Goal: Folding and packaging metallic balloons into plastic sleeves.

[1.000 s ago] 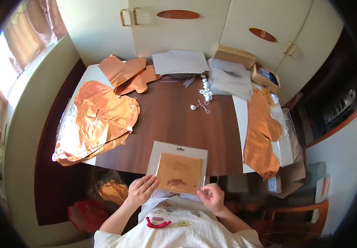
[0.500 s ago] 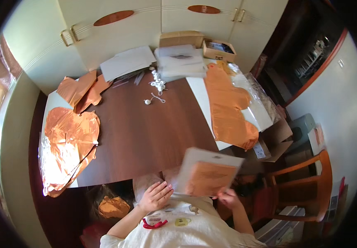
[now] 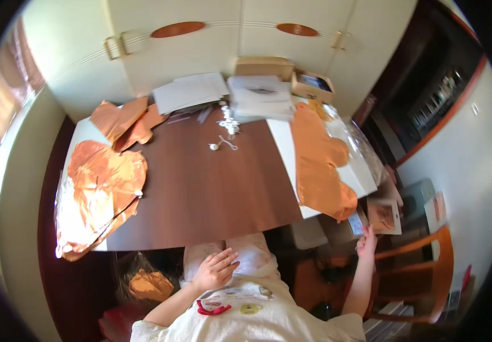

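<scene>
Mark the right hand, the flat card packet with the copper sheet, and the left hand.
right hand (image 3: 366, 241), head view, middle of the hand
flat card packet with the copper sheet (image 3: 384, 216), head view, packet face
left hand (image 3: 216, 269), head view, back of the hand

A dark reddish-brown wooden table (image 3: 200, 194) carries shiny copper-orange foil balloons (image 3: 100, 188), one crumpled at its left end and another (image 3: 320, 165) lying on a white sheet (image 3: 365, 176) at its right, with white and pale grey papers (image 3: 192, 91) and a tan cardboard box (image 3: 263, 67) at the far edge. Behind it, cream cupboard doors (image 3: 211, 45) bear oval orange-brown handles (image 3: 177, 29). The person wears a cream shirt (image 3: 246, 319) with small printed motifs in red and yellow, and the right hand (image 3: 366, 244) reaches toward a white-edged card printed in copper-brown (image 3: 384, 216) beside an orange-brown wooden chair (image 3: 422, 268).
</scene>
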Motion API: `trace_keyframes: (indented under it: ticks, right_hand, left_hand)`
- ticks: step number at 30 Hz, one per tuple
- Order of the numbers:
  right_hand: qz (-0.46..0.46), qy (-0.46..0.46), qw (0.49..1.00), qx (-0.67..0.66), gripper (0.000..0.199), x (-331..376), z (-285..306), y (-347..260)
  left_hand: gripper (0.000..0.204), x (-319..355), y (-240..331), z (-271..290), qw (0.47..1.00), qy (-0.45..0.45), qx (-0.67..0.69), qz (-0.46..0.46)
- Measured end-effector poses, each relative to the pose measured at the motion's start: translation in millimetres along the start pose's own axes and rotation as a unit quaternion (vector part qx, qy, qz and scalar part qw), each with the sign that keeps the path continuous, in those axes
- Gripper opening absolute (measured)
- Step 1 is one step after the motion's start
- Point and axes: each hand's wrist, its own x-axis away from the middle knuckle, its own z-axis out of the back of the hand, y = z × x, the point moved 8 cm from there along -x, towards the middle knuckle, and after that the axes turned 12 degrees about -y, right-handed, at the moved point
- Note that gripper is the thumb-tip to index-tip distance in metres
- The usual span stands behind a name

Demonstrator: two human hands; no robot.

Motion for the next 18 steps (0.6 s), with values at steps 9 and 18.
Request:
trace_keyframes:
  ticks: [9,18]
  right_hand:
    - [-0.023,-0.587,0.809,0.007,0.02,212.1,-317.2,116.1]
    - [0.003,-0.798,0.598,0.073,0.011,371.5,-495.2,175.0]
  left_hand:
    - [0.048,20.0,-24.5,-0.6,0.92,0.017,0.335,0.205]
    - [0.015,152.5,-80.2,3.0,0.727,0.253,0.51,0.384]
